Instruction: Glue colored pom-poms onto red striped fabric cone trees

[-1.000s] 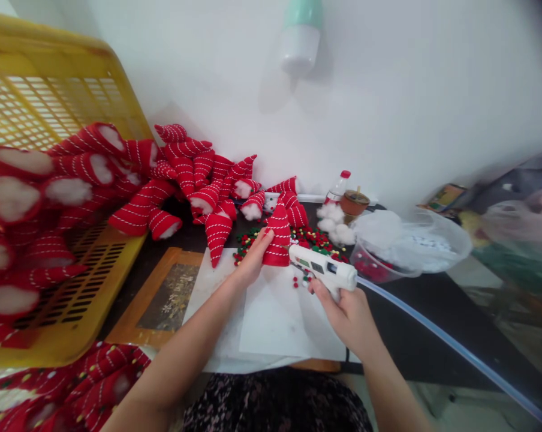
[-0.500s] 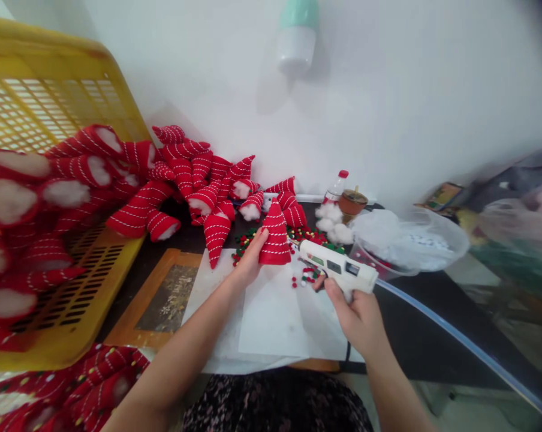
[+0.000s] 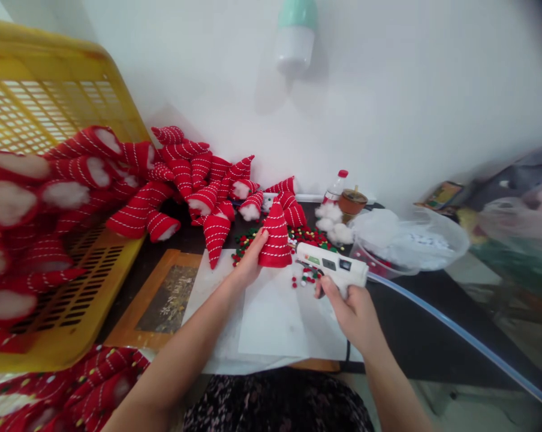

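My left hand is closed on the left side of a red cone-shaped hat with white dashed stripes, held upright with its point up. In my right hand is a white glue gun, its nozzle aimed left at the hat's right side. Whether the nozzle touches the fabric I cannot tell. A long clear bluish glue stick trails from the gun's back. Small red, green and white pom-poms lie under the gun, with more behind the hat. White paper covers the table below.
A yellow crate full of stuffed red striped cones stands at left, with more piled behind. White fluff, a red-capped bottle, a brown pot and a clear bowl stand at right. A framed board lies left of the paper.
My right hand has brought the glue gun slightly left, so its nozzle is nearer the hat. The left hand still holds the hat, which has turned slightly.
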### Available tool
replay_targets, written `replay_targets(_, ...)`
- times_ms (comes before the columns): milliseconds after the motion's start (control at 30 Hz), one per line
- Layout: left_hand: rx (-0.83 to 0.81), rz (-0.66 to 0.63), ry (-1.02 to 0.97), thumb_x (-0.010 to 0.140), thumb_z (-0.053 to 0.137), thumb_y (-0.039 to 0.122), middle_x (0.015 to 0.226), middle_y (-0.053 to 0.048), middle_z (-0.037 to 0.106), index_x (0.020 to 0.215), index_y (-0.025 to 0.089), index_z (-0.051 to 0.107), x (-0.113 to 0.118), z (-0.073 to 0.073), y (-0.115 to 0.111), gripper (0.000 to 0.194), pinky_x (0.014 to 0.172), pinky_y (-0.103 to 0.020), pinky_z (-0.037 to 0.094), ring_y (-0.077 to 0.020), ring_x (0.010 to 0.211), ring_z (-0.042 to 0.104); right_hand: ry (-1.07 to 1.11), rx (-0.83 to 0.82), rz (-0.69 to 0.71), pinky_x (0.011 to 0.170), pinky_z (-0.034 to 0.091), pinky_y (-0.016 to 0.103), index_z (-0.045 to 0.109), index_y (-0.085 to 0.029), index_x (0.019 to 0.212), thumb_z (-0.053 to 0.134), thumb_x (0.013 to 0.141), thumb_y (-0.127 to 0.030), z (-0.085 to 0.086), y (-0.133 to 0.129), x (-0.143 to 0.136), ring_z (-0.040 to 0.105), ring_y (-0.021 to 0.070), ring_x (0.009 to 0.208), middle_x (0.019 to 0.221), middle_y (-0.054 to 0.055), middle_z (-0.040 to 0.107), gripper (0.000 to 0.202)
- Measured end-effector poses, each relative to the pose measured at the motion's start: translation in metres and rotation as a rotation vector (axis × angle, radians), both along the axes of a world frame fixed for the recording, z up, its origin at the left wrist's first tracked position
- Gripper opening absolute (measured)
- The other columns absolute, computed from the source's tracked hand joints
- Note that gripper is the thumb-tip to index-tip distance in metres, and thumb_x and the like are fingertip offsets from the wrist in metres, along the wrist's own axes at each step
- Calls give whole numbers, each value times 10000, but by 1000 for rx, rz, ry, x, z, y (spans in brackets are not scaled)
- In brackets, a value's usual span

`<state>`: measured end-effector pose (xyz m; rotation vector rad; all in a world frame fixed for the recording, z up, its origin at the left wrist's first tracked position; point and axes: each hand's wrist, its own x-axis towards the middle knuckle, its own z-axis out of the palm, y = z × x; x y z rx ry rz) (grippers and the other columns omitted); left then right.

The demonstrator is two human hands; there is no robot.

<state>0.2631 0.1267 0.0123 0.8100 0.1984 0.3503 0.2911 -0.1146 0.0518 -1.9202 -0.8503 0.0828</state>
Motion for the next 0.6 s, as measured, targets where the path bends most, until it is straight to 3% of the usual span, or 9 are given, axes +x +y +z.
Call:
replay_targets(267,2,-2,-18,857,771,479,1403,-91,678,1412,199,611,0,-1,0,642,1206,-463,414,-310,1365,584,-45,-27,-17,656,534,254,678,-187,695,508,1010,-452,0,-2,0,720,218,725,765,69,758,445)
replay_targets(467,-9,10,-22,848,775,476,1331,-79,717,1326,202,670,-1,2,0,561,1172,-415,450,-289,1328,613,-116,79,-60,763,568,281,782,-174,945,572,987,-423,-1,-4,0,750,250,864,931,92,799,328)
replay_targets(600,2,-11,10,819,787,496,1249,-91,749,1254,190,691,-4,7,-2,540,1076,-425,526,-312,1229,671,-93,163,-130,594,511,273,792,-174,1001,533,1013,-434,2,-6,-5,630,193,589,684,37,691,367)
